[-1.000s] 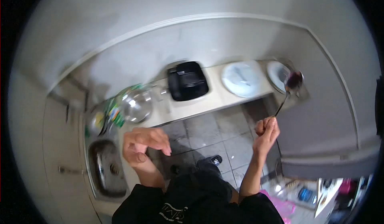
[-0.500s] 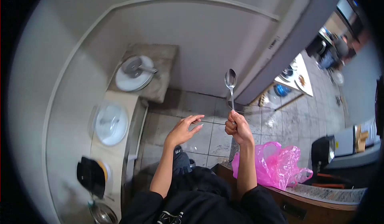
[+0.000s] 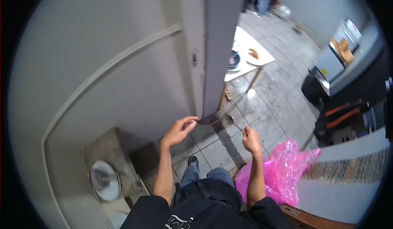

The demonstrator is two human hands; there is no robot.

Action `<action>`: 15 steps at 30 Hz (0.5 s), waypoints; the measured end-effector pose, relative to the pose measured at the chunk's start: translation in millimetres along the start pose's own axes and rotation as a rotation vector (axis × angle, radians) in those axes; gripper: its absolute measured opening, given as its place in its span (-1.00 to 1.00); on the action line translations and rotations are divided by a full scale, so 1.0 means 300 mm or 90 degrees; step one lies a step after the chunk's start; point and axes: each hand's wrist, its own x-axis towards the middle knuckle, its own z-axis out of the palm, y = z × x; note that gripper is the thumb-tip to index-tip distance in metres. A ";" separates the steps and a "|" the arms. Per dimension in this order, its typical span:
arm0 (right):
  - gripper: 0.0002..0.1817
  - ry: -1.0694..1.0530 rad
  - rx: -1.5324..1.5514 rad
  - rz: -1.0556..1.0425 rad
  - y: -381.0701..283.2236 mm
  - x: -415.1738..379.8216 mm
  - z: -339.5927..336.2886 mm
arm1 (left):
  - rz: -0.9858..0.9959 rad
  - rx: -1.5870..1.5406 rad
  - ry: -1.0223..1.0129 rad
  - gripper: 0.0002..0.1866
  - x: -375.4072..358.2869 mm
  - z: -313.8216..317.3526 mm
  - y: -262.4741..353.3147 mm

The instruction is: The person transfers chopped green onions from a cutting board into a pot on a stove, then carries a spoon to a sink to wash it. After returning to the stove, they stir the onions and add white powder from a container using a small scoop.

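metal spoon (image 3: 228,119) is gripped by fingers of right hand (image 3: 251,140) near pink bag (image 3: 282,171); left hand (image 3: 177,132), farther off, is spread.

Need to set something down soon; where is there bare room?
The grey slab is bare between plate stack and wall; right of the spoon, tiled floor between white table and pink plastic bag. Crowded: around that stack and where that bag bulges.

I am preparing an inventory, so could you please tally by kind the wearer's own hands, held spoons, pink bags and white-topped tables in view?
Left hand and right hand: 2
Held spoon: 1
Pink bag: 1
White-topped table: 1
Total: 5
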 end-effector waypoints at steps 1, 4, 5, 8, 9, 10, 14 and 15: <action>-0.79 -0.003 0.119 0.078 0.029 0.013 -0.087 | 0.009 -0.025 -0.021 -0.66 0.060 0.004 0.034; -0.71 0.033 0.446 0.296 0.064 0.076 -0.397 | 0.078 -0.065 -0.100 -0.64 0.271 0.058 0.214; -0.71 0.164 0.578 0.293 0.089 0.085 -0.457 | 0.171 -0.192 -0.189 -0.64 0.331 0.090 0.276; -0.73 0.408 0.819 0.245 0.285 0.142 -0.477 | 0.287 -0.453 -0.442 -0.59 0.584 0.259 0.307; -0.75 0.485 0.935 0.188 0.382 0.157 -0.447 | 0.221 -0.649 -0.586 -0.56 0.678 0.360 0.287; -0.80 0.433 0.919 0.277 0.508 0.168 -0.400 | 0.133 -0.842 -0.725 -0.52 0.780 0.475 0.254; -0.78 0.273 -0.029 0.652 0.906 0.136 -0.120 | 0.363 0.724 -0.502 -0.30 1.114 0.924 0.011; -0.76 0.292 -0.165 0.721 0.927 0.127 -0.115 | 0.353 0.705 -0.620 -0.29 1.185 1.003 -0.014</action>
